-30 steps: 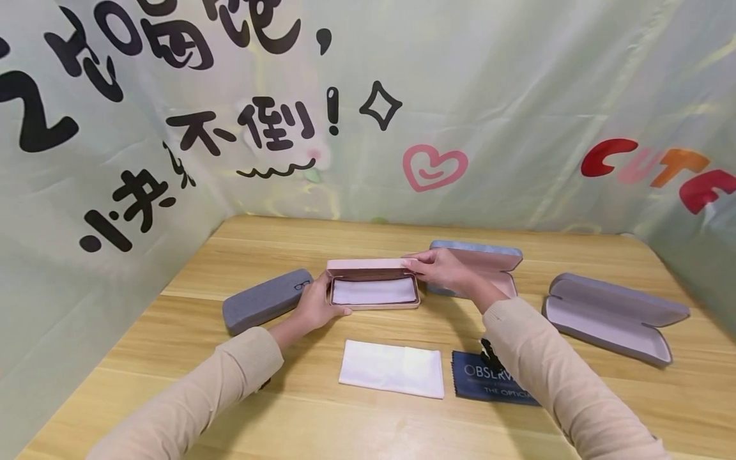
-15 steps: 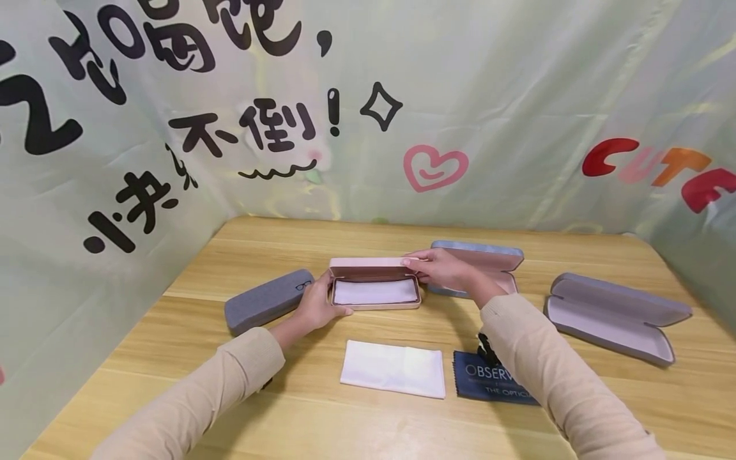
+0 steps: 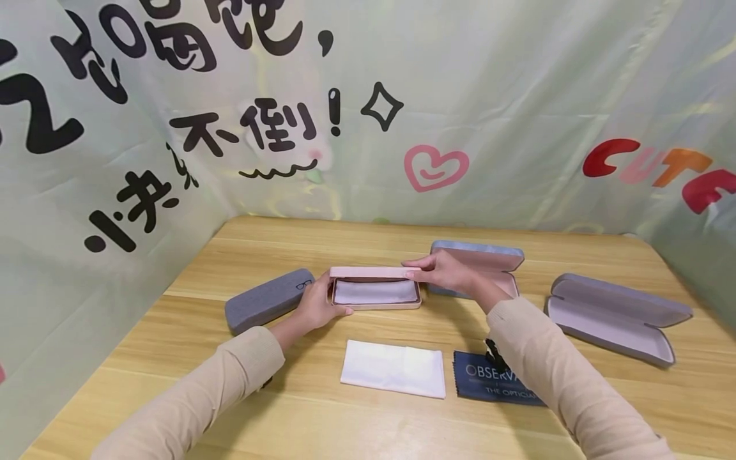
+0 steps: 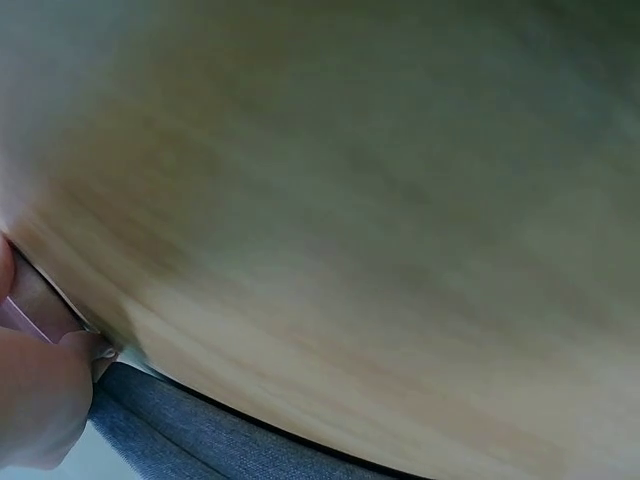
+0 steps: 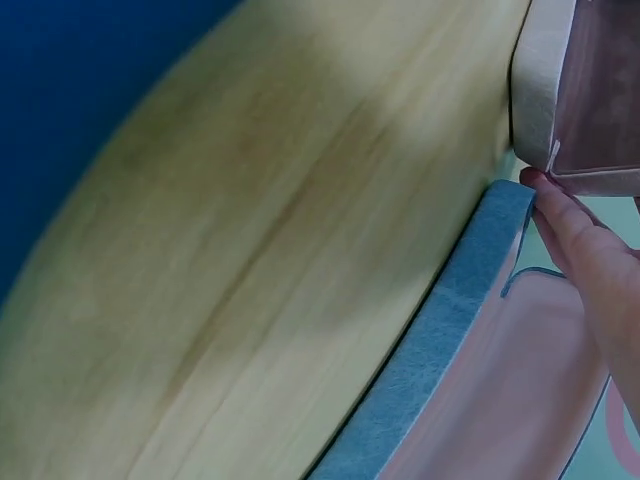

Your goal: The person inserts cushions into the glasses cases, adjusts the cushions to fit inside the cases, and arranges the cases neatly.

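A pink glasses case (image 3: 368,273) stands partly open in the middle of the table, with a folded pale cloth (image 3: 376,292) lying inside. My left hand (image 3: 315,305) grips its left end, thumb along the front edge. At the lid's right corner, my right hand (image 3: 447,271) pinches the rim with thumb and fingers. In the right wrist view, that hand's fingertips touch the corner of the pink case (image 5: 540,85), beside an open blue case (image 5: 430,330). The left wrist view catches only part of the left hand (image 4: 40,400) by the grey case (image 4: 200,430).
A closed grey glasses case (image 3: 267,300) lies left of the left hand. Behind the right hand stands the open blue case (image 3: 489,255); farther right is an open grey one (image 3: 615,316). In front lie a white cloth (image 3: 393,369) and a dark blue printed cloth (image 3: 489,383), partly under the right sleeve.
The pink case's lid rose slightly, then came down with my right hand, so the opening is now narrower. My left hand stays at its end of the case.
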